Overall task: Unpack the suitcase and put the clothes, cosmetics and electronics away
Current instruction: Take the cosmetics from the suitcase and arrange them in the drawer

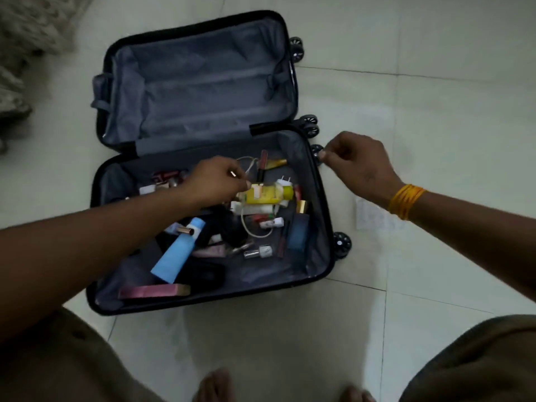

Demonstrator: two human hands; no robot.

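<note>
A person crouches over an open suitcase (322, 227) on a tiled floor (406, 53), its far half at upper centre of the frame showing only grey lining while the near half at centre holds a scatter of cosmetics and chargers. The left hand (220, 178) reaches in from the lower left, fingers curled, and seems to pinch a small metallic-tipped item, though what it is cannot be told. Just to the right of that hand, almost touching the knuckles, lies a yellow tube (266, 195) with its long axis running left to right across the frame; a white plug adapter (282, 182) sits against its upper right end. The right hand (356, 166), banded at the wrist with orange thread (406, 201), is loosely curled outside the case by a wheel (317, 150) at right of centre; whether it grasps anything is unclear. The left hand is plainly the nearer to the clutter. A blue tube (177, 253) lies diagonally below the left forearm.
</note>
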